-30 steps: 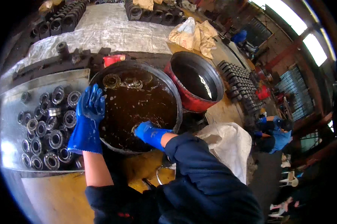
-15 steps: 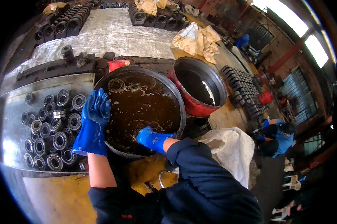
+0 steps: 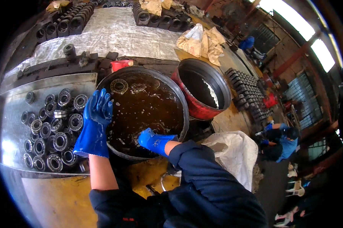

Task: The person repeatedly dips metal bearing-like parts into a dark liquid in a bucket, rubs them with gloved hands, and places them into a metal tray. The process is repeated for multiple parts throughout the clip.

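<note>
A wide round tub of brown, murky liquid stands in front of me. My left hand, in a long blue rubber glove, rests at the tub's left rim with its fingers stretched out and nothing in them. Gloved the same way, my right hand reaches into the liquid at the near side. Its fingertips are under the surface, so whatever they touch is hidden. Near the far left wall of the tub a ring-shaped roller bearing shows in the liquid.
Left of the tub, a metal tray bears several bearings. A red drum with dark liquid stands right, a white sack nearer me. Behind lie a red container and paper sacks. A co-worker is far right.
My right hand has shifted very slightly left in the liquid, and the ripples and bubbles around it have changed. My left hand has stayed in place.
</note>
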`<state>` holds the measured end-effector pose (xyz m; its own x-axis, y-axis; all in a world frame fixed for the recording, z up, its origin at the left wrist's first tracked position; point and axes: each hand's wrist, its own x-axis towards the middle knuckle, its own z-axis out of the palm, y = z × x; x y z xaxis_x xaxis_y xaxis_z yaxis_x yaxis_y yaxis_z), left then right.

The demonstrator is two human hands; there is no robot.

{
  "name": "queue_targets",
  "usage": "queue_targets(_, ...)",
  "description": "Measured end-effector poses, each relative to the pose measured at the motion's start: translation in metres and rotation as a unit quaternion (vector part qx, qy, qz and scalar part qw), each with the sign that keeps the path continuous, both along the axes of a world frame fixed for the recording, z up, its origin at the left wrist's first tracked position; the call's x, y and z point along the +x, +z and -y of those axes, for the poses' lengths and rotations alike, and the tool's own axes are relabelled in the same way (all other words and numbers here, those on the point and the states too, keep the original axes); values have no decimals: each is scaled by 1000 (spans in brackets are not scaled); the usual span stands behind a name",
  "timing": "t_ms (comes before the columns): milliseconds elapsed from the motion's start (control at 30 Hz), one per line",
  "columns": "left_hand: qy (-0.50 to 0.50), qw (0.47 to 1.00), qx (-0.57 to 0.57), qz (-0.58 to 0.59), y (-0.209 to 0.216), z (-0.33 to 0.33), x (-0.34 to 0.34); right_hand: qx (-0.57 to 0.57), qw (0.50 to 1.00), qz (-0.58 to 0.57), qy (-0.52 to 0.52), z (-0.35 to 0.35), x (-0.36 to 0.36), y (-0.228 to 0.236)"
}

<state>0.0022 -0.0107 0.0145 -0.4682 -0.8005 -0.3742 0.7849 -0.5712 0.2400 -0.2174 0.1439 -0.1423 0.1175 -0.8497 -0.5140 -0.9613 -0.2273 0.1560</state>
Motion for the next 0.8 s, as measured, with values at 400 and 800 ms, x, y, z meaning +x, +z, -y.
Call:
queue_targets(400,-1,1000,-2,17,1,-2,8,-61,986,72,-140,-3,5,16)
queue_targets(800,-11,1000,-15,-4,-7,1,-3,-43,939,187,-286,-14,-26,2)
